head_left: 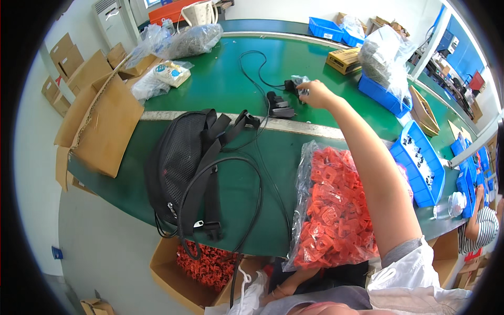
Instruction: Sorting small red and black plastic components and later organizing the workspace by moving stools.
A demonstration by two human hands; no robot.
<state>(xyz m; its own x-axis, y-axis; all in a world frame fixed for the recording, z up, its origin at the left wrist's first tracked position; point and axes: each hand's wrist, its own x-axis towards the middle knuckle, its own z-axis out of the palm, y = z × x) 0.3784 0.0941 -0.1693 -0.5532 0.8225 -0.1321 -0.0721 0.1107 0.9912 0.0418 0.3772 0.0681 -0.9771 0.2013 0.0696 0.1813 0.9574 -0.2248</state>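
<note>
My right hand (317, 94) reaches far across the green table, its fingers closed around a small black device (290, 86). A black cable (254, 73) runs to that device, and something grey and shiny shows beside my fingertips. Just left of it lie black clip-like pieces (279, 106). My left hand (303, 275) is low at the near table edge, by the bottom of a clear bag of red plastic parts (336, 210). The bag hides its fingers. Left of the bag, a black mesh backpack (181, 163) with straps lies on the table.
An open cardboard box (107, 131) stands at the left. Below the table edge, another box (168, 273) holds small red parts. Blue bins (420, 168) line the right side, near a clear jar (450, 206). Another person's arm (472, 223) is at the far right.
</note>
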